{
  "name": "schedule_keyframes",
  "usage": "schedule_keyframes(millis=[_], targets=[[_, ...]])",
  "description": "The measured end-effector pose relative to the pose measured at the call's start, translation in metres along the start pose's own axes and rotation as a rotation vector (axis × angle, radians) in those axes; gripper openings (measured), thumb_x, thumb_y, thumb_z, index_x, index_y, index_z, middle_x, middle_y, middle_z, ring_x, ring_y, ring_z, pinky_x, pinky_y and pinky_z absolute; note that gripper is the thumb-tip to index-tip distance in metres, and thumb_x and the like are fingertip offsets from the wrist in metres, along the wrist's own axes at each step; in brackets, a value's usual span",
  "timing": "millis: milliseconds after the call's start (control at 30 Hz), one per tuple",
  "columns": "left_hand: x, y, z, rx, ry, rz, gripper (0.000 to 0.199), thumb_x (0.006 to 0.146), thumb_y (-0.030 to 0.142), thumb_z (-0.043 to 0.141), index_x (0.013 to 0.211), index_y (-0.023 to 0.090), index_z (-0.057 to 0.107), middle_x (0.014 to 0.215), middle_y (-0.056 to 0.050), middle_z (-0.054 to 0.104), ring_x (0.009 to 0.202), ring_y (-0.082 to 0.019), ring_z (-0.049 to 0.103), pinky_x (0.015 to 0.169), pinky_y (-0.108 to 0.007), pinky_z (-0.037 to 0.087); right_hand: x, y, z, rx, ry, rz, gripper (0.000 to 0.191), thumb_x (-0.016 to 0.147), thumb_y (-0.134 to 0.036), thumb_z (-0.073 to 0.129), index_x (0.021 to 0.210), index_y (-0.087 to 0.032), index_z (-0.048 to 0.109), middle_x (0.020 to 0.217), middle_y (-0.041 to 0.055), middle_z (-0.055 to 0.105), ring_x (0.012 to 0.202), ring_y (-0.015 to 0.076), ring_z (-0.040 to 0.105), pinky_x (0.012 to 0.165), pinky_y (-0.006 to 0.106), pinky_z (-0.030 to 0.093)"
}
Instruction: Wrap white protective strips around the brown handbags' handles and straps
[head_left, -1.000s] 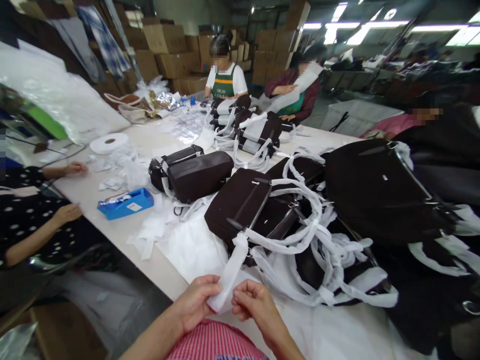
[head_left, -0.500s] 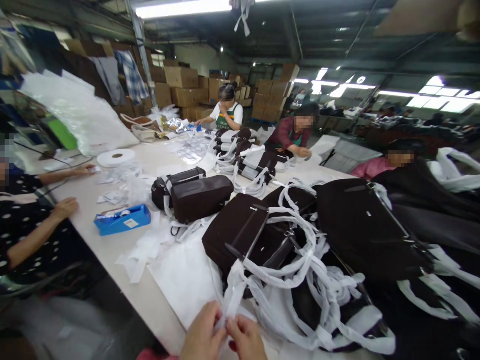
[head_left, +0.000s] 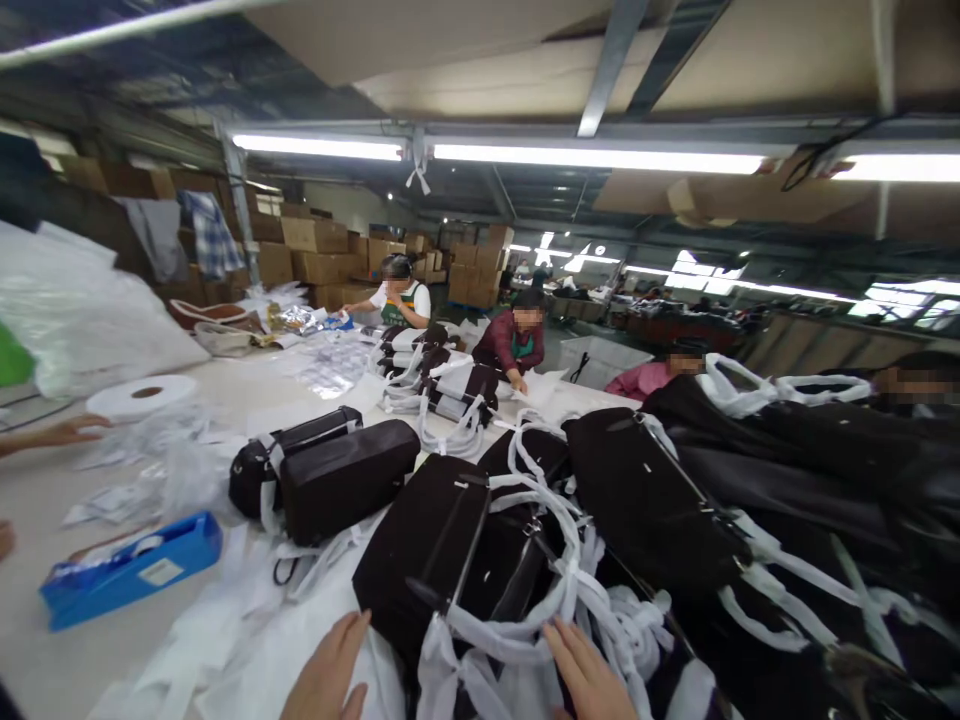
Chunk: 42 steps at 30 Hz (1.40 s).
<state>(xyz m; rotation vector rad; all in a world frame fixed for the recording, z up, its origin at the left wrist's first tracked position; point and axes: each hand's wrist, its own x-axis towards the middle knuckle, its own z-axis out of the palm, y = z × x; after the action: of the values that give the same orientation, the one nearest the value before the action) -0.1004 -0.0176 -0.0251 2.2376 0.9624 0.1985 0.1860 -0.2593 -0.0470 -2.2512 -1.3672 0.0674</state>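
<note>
The dark bag (head_left: 420, 560) lies tilted on the table (head_left: 34, 665), directly ahead of the person and between the two hands; the left hand (head_left: 328, 670) is spread, its fingers straight and unclenched, their tips at the bag's lower left edge, though whether they touch it I cannot tell; the right hand (head_left: 589, 675) is extended and uncurled too, its fingertips over the white-wrapped handle (head_left: 501, 640) that loops from the bag's right side, with no clear grip on it and contact hard to judge; a loose white wrapping end (head_left: 437, 665) hangs from the bag's near corner, between the hands and apart from the left fingers; to the right a larger dark bag (head_left: 645, 500) leans over others, its sides full, its contents hidden; to the left a rounded dark bag (head_left: 349, 485) lies just beside another bag (head_left: 253, 490), both bulging, what fills them out of sight; nearer the table's left side, a blue tape dispenser (head_left: 191, 557) holds a small roll of tape (head_left: 148, 545); beyond it, a big translucent plastic sack (head_left: 112, 335) bulges with something whitish that I cannot identify; at the back, cardboard boxes (head_left: 315, 236) stand stacked, their insides not visible.
</note>
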Motion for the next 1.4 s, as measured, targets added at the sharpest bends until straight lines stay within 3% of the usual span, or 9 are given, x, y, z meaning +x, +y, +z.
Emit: schedule_keyframes(millis=[133,267,367,467,567,733,967,1133,1400], targets=[[0.049,0.074,0.053,0.041,-0.225,0.302,0.073,0.068,0.018,0.058,0.140,0.020,0.046,0.151,-0.014,0.035,0.141,-0.037,0.024,0.117,-0.052,0.015,0.042,0.022,-0.005,-0.397,0.022,-0.277,0.066,0.065,-0.003,0.052,0.122,-0.035,0.060,0.136,0.0071,0.057,0.126,0.0379,0.049,0.099,0.058,0.039],[0.081,0.132,0.086,0.045,-0.216,0.250,0.067,0.076,0.008,0.043,0.142,0.019,0.042,0.133,-0.020,0.055,0.129,-0.037,0.043,0.112,-0.058,0.018,0.092,-0.014,-0.037,-0.439,-0.091,-0.350,0.034,0.068,0.001,0.045,0.079,-0.023,0.066,0.082,0.0034,0.071,0.091,0.0240,0.066,0.099,0.044,0.040],[0.095,0.150,0.036,-0.006,-0.086,0.256,0.065,0.067,0.005,0.048,0.130,0.015,0.055,0.115,-0.019,0.064,0.106,-0.035,0.057,0.095,-0.049,0.038,0.137,-0.071,-0.090,-0.427,-0.119,-0.450,0.027,0.070,-0.003,0.047,0.084,-0.022,0.061,0.085,0.0031,0.067,0.086,0.0212,0.061,0.097,0.040,0.038],[0.108,0.167,-0.062,-0.269,0.096,0.367,0.028,0.069,0.011,0.050,0.088,0.020,0.068,0.080,-0.004,0.066,0.079,-0.021,0.058,0.075,-0.029,0.041,0.187,-0.124,-0.147,-0.320,-0.172,-0.562,0.018,0.077,-0.014,0.053,0.092,-0.020,0.061,0.090,0.0049,0.067,0.088,0.0217,0.060,0.083,0.034,0.042],[0.118,0.193,-0.156,-0.561,0.074,0.424,0.007,0.065,0.022,0.064,0.066,0.017,0.060,0.061,0.003,0.054,0.059,-0.012,0.048,0.059,-0.022,0.034,0.231,-0.151,-0.191,-0.078,-0.186,-0.501,0.065,0.068,-0.027,0.071,0.129,-0.021,0.051,0.105,0.0062,0.066,0.093,0.0236,0.060,0.083,0.034,0.043],[0.103,0.211,-0.252,-0.778,0.001,0.476,0.015,0.056,0.016,0.069,0.065,0.015,0.056,0.049,0.007,0.045,0.046,-0.005,0.036,0.049,-0.018,0.025,0.250,-0.167,-0.230,0.469,-0.673,-0.342,0.055,0.062,-0.040,0.075,0.111,-0.018,0.065,0.086,-0.0004,0.067,0.082,0.0189,0.061,0.077,0.029,0.045],[0.092,0.185,-0.302,-0.828,-0.144,0.465,0.008,0.077,0.007,0.050,0.074,0.007,0.057,0.043,0.010,0.040,0.044,-0.002,0.035,0.066,-0.027,0.042,0.188,-0.237,-0.234,1.144,-1.058,-0.290,0.034,0.066,-0.042,0.079,0.076,-0.017,0.059,0.057,-0.0055,0.058,0.053,0.0135,0.059,0.064,0.032,0.052],[0.115,0.143,-0.318,-0.588,-0.396,0.238,0.034,0.081,0.005,0.040,0.110,-0.007,0.052,0.086,0.000,0.068,0.080,-0.012,0.062,0.078,-0.022,0.043,0.180,-0.289,-0.209,1.733,-0.633,-0.078,0.029,0.075,-0.024,0.075,0.068,-0.018,0.047,0.053,-0.0101,0.045,0.044,0.0033,0.042,0.049,0.016,0.047],[0.090,0.092,-0.331,-0.538,-0.268,0.199,0.041,0.083,0.010,0.047,0.123,0.000,0.051,0.099,-0.006,0.070,0.096,-0.017,0.065,0.085,-0.027,0.045,0.205,-0.341,-0.183,1.793,-0.410,0.042,0.021,0.085,-0.014,0.060,0.068,-0.018,0.047,0.049,-0.0086,0.044,0.042,0.0040,0.041,0.041,0.012,0.037]])
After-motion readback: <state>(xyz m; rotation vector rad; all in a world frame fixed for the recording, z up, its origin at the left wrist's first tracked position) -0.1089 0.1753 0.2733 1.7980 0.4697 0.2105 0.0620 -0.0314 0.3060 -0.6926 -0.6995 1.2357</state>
